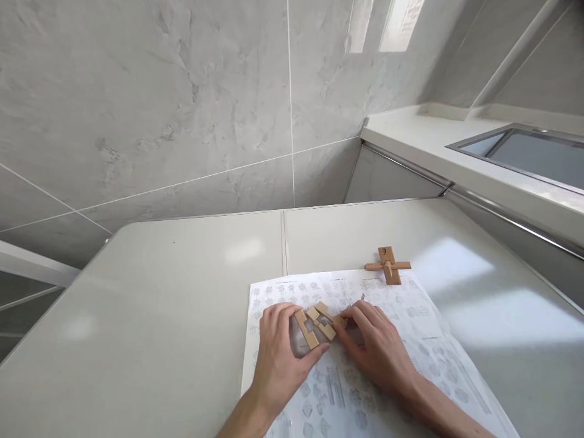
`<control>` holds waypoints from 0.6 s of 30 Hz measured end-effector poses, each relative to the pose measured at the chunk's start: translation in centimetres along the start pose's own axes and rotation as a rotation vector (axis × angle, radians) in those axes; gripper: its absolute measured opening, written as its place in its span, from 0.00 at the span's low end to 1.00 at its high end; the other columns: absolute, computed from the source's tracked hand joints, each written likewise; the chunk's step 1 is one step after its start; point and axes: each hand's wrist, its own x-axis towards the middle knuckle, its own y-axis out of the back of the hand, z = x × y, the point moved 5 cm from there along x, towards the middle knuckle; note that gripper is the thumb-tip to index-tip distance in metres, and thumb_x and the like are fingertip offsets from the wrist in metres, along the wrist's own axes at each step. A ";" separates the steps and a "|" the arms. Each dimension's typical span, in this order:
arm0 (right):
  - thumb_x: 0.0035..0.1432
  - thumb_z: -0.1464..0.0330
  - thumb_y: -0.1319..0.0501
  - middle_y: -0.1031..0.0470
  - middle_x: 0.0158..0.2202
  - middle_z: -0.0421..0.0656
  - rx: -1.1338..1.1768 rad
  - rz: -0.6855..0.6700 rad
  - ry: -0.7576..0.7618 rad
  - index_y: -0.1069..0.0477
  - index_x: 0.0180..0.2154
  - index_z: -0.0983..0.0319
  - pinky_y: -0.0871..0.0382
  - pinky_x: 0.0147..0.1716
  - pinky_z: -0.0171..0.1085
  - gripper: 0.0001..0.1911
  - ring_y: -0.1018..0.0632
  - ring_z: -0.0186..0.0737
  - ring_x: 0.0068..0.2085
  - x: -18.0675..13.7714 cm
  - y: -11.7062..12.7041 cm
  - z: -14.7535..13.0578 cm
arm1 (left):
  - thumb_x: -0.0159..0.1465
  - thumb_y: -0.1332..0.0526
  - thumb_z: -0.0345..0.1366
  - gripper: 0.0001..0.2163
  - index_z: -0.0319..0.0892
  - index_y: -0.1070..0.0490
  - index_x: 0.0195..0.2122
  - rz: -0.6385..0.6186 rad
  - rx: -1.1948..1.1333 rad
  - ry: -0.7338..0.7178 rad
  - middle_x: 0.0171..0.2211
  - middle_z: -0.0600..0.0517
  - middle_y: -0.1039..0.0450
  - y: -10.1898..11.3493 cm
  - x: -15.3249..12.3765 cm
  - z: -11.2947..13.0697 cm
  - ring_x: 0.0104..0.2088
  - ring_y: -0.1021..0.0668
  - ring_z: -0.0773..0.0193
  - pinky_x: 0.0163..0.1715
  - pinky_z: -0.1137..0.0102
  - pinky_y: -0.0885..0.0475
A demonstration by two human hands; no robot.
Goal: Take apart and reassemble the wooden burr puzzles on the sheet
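My left hand (pixel 279 348) grips a notched wooden puzzle piece (pixel 306 330), its fingertips at the upper end and its thumb by the lower end. Just right of that piece lie more pale notched wooden pieces (pixel 325 330), close together at an angle. My right hand (pixel 378 345) pinches the right end of these between thumb and fingers. Whether they are joined or only touching I cannot tell. Both hands rest over a printed sheet (pixel 410 371) with rows of small grey diagrams.
Beyond the sheet's top right edge, a darker wooden cross-shaped puzzle (pixel 388 266) with a black mark sits on the white table (pixel 159 316). A grey tiled wall (pixel 182 109) stands behind. At the right is a white counter (pixel 406 131) with a metal-framed recess (pixel 524 152).
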 end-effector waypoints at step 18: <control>0.78 0.73 0.46 0.21 0.42 0.46 0.175 -0.167 0.205 0.28 0.47 0.57 0.23 0.37 0.44 0.10 0.20 0.46 0.39 0.3 0.0 -2.5 | 0.61 0.21 0.41 0.37 0.60 0.35 0.68 -0.196 -0.017 -0.063 0.56 0.49 0.20 -0.4 -0.1 0.7 0.53 0.18 0.43 0.53 0.46 0.21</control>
